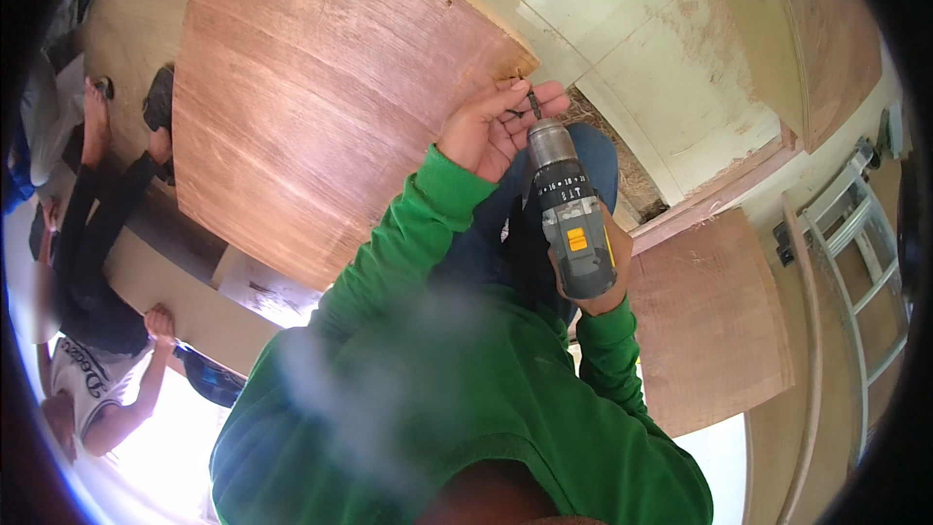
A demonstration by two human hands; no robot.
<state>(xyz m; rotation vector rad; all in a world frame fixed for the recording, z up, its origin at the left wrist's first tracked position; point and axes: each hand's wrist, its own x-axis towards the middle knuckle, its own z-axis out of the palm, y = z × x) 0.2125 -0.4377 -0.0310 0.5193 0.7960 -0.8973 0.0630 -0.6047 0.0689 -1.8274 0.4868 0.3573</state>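
Note:
My right hand (607, 277) grips a grey and black cordless drill (578, 233) with a yellow switch, its dark bit pointing toward the corner of a large reddish plywood panel (311, 117). My left hand (491, 131) is at that corner, palm partly up, with thumb and fingers closed around a small dark piece, apparently a screw (515, 113), beside the bit. Whether the bit touches the wood is hard to tell. My jeans-clad knee (593, 160) is under the drill.
On the left another person (107, 369) in dark trousers sits barefoot. At right lie a smaller plywood piece (705, 321), an aluminium ladder (836, 224) and a long wooden strip (802, 428). Cream panels (671, 58) and a curved board (836, 58) fill the upper right.

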